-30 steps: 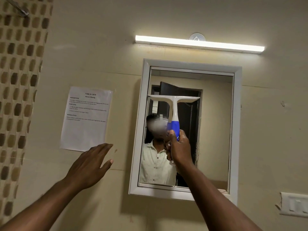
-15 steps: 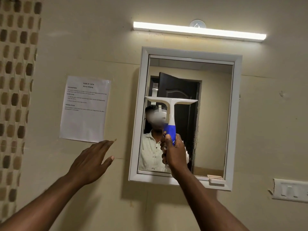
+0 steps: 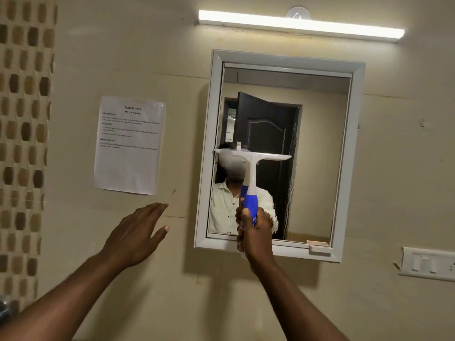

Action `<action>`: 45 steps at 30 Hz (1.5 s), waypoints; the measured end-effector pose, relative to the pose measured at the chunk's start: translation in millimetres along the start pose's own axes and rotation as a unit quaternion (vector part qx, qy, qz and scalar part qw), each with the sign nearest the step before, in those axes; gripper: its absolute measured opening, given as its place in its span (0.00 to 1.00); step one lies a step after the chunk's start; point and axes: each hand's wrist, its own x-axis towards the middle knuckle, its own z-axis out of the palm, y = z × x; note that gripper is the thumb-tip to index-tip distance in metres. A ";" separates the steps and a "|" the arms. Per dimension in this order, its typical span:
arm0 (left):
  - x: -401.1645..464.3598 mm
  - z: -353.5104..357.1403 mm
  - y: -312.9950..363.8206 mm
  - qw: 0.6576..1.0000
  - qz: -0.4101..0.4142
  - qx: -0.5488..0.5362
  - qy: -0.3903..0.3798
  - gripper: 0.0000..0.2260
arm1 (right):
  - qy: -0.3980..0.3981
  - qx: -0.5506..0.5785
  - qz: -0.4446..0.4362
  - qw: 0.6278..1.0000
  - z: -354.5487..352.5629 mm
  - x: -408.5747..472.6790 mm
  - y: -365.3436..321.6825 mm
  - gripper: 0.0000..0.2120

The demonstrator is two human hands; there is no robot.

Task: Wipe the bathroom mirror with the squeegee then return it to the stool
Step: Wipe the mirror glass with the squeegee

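Firmly, the right hand (image 3: 254, 232) wraps its grip around the squeegee (image 3: 251, 178) handle, blade against the mirror (image 3: 317, 143); left hand (image 3: 134, 236) hovers, fingers spread, empty.

A white plastic T-shaped squeegee (image 3: 252, 166) has a bright blue grip on its lower handle. The rectangular wall mirror (image 3: 317, 153) wears a white moulded frame and reflects a dark brown panelled door. The wall is plain cream; at 9 o'clock runs a strip of brown and tan mosaic tiles (image 3: 23, 134). A white paper sheet (image 3: 129, 146) carries black print.
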 end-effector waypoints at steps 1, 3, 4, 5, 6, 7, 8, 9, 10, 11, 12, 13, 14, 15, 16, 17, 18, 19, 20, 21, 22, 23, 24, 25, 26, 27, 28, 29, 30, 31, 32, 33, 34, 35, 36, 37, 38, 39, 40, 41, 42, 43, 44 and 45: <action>-1.8 0.1 -0.3 1.000 -0.001 0.000 0.000 0.23 | -0.001 0.001 0.005 1.000 0.1 -2.2 3.5 0.11; -5.7 -0.1 -1.2 1.000 -0.005 0.003 -0.003 0.24 | -0.001 0.000 0.011 1.000 -0.3 -8.2 9.2 0.08; -7.5 0.0 -2.0 1.000 -0.006 0.003 -0.005 0.24 | -0.001 0.000 0.014 1.000 -0.7 -12.1 11.5 0.08; -9.4 0.2 -2.9 1.000 -0.008 0.003 -0.007 0.24 | -0.002 0.005 0.016 1.000 -1.3 -16.1 13.6 0.08; -11.1 0.5 -3.8 1.000 -0.008 0.003 -0.008 0.24 | -0.001 0.010 0.019 1.000 -1.7 -20.0 15.8 0.09; -12.9 0.9 -4.8 1.000 -0.008 0.004 -0.009 0.24 | 0.000 0.013 0.022 1.000 -2.2 -24.0 17.9 0.09; -14.6 1.3 -5.8 1.000 -0.007 0.004 -0.009 0.24 | 0.002 0.012 0.026 1.000 -2.6 -27.7 19.7 0.11; -15.9 1.8 -6.5 1.000 -0.007 0.004 -0.010 0.24 | 0.004 0.013 0.030 0.999 -3.1 -31.7 21.4 0.12; -17.2 2.5 -7.0 1.000 -0.007 0.005 -0.010 0.24 | 0.006 0.015 0.034 0.999 -3.4 -35.7 23.1 0.12; -18.4 3.2 -7.4 1.000 -0.007 0.006 -0.010 0.24 | 0.005 0.018 0.037 0.999 -3.8 -39.8 25.0 0.11; -19.5 3.9 -7.5 1.000 -0.006 0.009 -0.010 0.24 | 0.005 0.018 0.039 0.999 -4.0 -44.1 26.6 0.10; -20.5 4.6 -7.5 1.000 -0.004 0.011 -0.011 0.24 | 0.005 0.018 0.041 0.999 -4.2 -48.1 28.3 0.08; -21.6 5.4 -7.5 1.000 -0.003 0.011 -0.013 0.24 | 0.006 0.016 0.043 0.999 -4.4 -52.3 30.1 0.05; -23.0 6.2 -7.7 1.000 -0.002 0.011 -0.015 0.24 | 0.006 0.013 0.045 0.999 -4.7 -56.5 32.0 0.05; -24.4 6.9 -8.1 1.000 -0.001 0.010 -0.018 0.23 | 0.006 0.011 0.049 0.999 -4.8 -60.3 34.4 0.06; -25.4 7.2 -8.5 1.000 0.000 0.011 -0.019 0.23 | 0.006 0.014 0.056 0.998 -5.0 -63.8 37.0 0.07; -26.4 7.4 -9.1 1.000 -0.001 0.011 -0.019 0.23 | 0.007 0.019 0.063 0.998 -5.0 -66.7 39.4 0.08; -27.1 7.8 -9.6 1.000 -0.001 0.010 -0.019 0.24 | 0.009 0.021 0.069 0.997 -5.2 -69.3 41.8 0.09; -27.9 8.3 -10.0 1.000 -0.003 0.009 -0.020 0.24 | 0.011 0.017 0.073 0.997 -5.4 -71.7 44.2 0.09; -28.7 8.7 -10.4 1.000 -0.005 0.009 -0.021 0.24 | 0.011 0.012 0.076 0.997 -5.7 -74.0 46.6 0.08; -29.6 9.4 -10.6 1.000 -0.006 0.009 -0.023 0.24 | 0.009 0.009 0.079 0.997 -5.9 -76.5 49.1 0.08; -30.6 10.3 -10.9 1.000 -0.008 0.009 -0.025 0.24 | 0.006 0.008 0.082 0.997 -6.2 -78.8 51.9 0.07; -31.8 11.5 -11.3 1.000 -0.009 0.008 -0.027 0.24 | 0.003 0.007 0.084 0.996 -6.5 -81.3 54.9 0.07; -33.2 12.7 -11.7 1.000 -0.010 0.007 -0.028 0.24 | 0.002 0.005 0.086 0.996 -6.6 -83.9 57.8 0.07; -34.5 13.7 -12.1 1.000 -0.010 0.005 -0.029 0.24 | 0.002 0.002 0.091 0.996 -6.8 -86.5 60.9 0.07; -35.9 14.8 -12.8 0.999 -0.010 0.004 -0.030 0.24 | 0.003 0.003 0.097 0.995 -6.8 -89.4 64.2 0.07; -37.1 16.0 -13.3 0.999 -0.010 0.003 -0.030 0.24 | 0.002 0.007 0.104 0.995 -6.7 -92.2 67.5 0.07; -38.5 17.4 -13.6 0.999 -0.010 0.002 -0.032 0.24 | 0.000 0.010 0.109 0.994 -6.7 -95.4 70.8 0.07; -39.8 19.0 -13.9 0.999 -0.010 0.002 -0.034 0.24 | -0.002 0.013 0.113 0.993 -6.5 -98.7 73.9 0.07; -40.9 20.4 -14.2 0.999 -0.010 0.002 -0.036 0.24 | -0.004 0.016 0.116 0.993 -6.4 -101.5 76.3 0.07; -42.1 22.1 -14.4 0.999 -0.009 0.002 -0.039 0.24 | -0.005 0.019 0.118 0.993 -6.3 -104.6 78.7 0.07; -42.9 23.6 -14.7 0.999 -0.009 0.002 -0.041 0.24 | -0.005 0.021 0.121 0.992 -6.3 -107.2 80.9 0.06; -43.5 25.0 -14.9 0.999 -0.008 0.002 -0.044 0.24 | -0.004 0.022 0.122 0.992 -6.4 -109.5 83.1 0.06; -44.1 26.3 -15.1 0.999 -0.008 0.002 -0.046 0.24 | -0.004 0.020 0.122 0.992 -6.6 -111.9 85.2 0.06; -44.4 27.2 -15.2 0.999 -0.007 0.003 -0.047 0.24 | -0.005 0.016 0.122 0.992 -6.8 -113.9 86.9 0.06; -44.5 28.2 -15.1 0.999 -0.007 0.003 -0.049 0.24 | -0.006 0.012 0.121 0.993 -7.2 -116.0 88.6 0.06; -44.7 29.3 -14.6 0.999 -0.007 0.002 -0.051 0.24 | -0.007 0.008 0.120 0.993 -7.9 -118.1 90.4 0.07; -44.9 30.3 -14.1 0.999 -0.006 0.001 -0.052 0.24 | -0.008 0.004 0.119 0.993 -8.4 -119.7 92.0 0.07; -45.3 31.5 -13.8 0.999 -0.005 0.001 -0.053 0.24 | -0.010 -0.001 0.120 0.993 -9.0 -121.0 93.5 0.07; -45.8 32.5 -13.6 0.999 -0.004 0.001 -0.054 0.24 | -0.010 -0.008 0.120 0.993 -9.6 -122.1 95.0 0.07; -46.2 33.3 -13.6 0.999 -0.004 0.001 -0.054 0.24 | -0.011 -0.016 0.120 0.993 -10.5 -123.0 96.8 0.08; -46.6 33.8 -13.9 0.999 -0.004 0.000 -0.054 0.24 | -0.011 -0.026 0.119 0.993 -11.4 -124.0 98.7 0.08; -47.0 34.2 -13.9 0.999 -0.005 -0.002 -0.054 0.24 | -0.010 -0.034 0.116 0.993 -12.6 -125.3 100.9 0.08; -47.2 34.5 -13.7 0.999 -0.007 -0.005 -0.053 0.24 | -0.010 -0.040 0.115 0.993 -13.5 -126.4 103.4 0.08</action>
